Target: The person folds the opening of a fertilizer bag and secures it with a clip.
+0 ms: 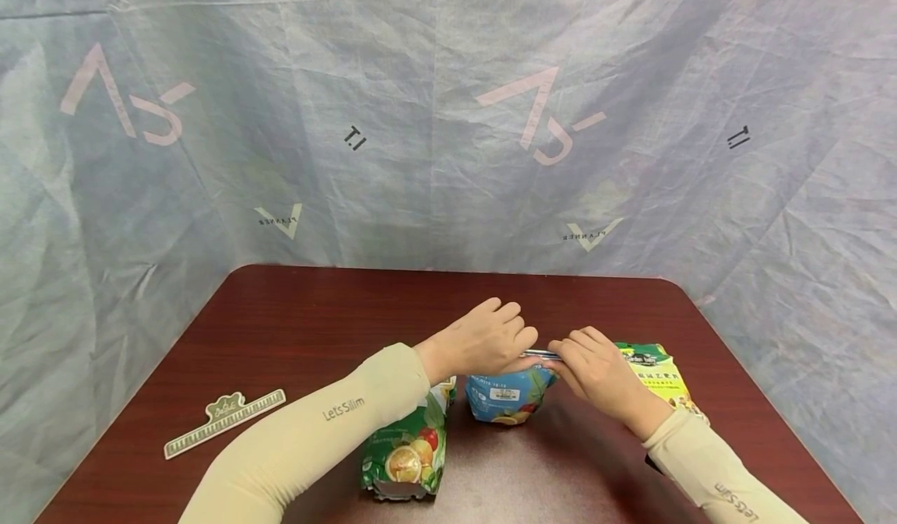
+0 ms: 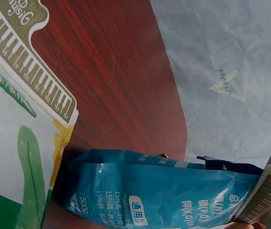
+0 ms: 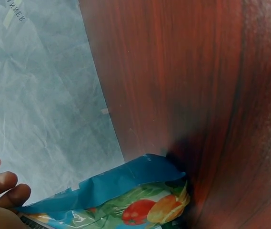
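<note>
A blue plastic bag with printed vegetables (image 1: 504, 393) stands on the table in front of me. Its top edge is flattened between my two hands. My left hand (image 1: 490, 339) pinches that edge from the left. A gold ruler-like strip (image 2: 268, 188) lies against the bag's top in the left wrist view. From the other end, my right hand (image 1: 599, 368) grips the bag's top, thumb underneath. In the right wrist view the fingers (image 3: 4, 186) are beside the bag's upper end; most of the grip is out of frame.
A green bag with fruit pictures (image 1: 406, 458) is under my left forearm. A piano-keyboard ruler (image 1: 224, 421) lies at the table's left. Behind my right hand is a yellow-green bag (image 1: 655, 372). Grey cloth (image 1: 434, 119) hangs behind the brown table (image 1: 315, 306).
</note>
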Demonstrator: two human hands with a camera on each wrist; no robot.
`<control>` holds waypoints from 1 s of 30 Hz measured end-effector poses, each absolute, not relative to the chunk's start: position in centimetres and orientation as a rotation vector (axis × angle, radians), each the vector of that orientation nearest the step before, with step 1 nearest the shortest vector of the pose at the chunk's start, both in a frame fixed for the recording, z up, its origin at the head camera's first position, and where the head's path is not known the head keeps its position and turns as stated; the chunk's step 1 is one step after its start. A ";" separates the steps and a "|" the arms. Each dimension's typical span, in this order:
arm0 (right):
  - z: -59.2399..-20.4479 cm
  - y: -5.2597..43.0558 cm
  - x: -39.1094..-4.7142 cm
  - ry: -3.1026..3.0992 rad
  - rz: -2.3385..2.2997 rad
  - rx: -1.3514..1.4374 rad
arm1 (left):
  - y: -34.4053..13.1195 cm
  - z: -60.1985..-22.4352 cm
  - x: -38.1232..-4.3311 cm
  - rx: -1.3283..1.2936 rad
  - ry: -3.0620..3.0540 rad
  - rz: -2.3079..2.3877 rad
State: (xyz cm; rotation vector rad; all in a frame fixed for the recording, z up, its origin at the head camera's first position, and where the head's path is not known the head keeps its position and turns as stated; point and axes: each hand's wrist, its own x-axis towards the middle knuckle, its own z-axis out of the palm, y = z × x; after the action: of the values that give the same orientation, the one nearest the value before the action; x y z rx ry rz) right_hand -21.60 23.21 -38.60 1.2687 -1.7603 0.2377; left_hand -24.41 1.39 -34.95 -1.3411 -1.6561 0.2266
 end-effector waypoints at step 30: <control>-38.6 23.2 -21.7 -1.761 0.250 1.272 | -3.8 -35.8 -25.7 -1.307 -1.807 0.135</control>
State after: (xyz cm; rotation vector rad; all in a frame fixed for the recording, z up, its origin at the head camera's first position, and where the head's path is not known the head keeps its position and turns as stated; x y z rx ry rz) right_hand -21.68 23.19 -38.56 1.2719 -1.7614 0.2502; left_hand -25.65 -3.84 -35.83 -1.3075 -1.8072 0.1350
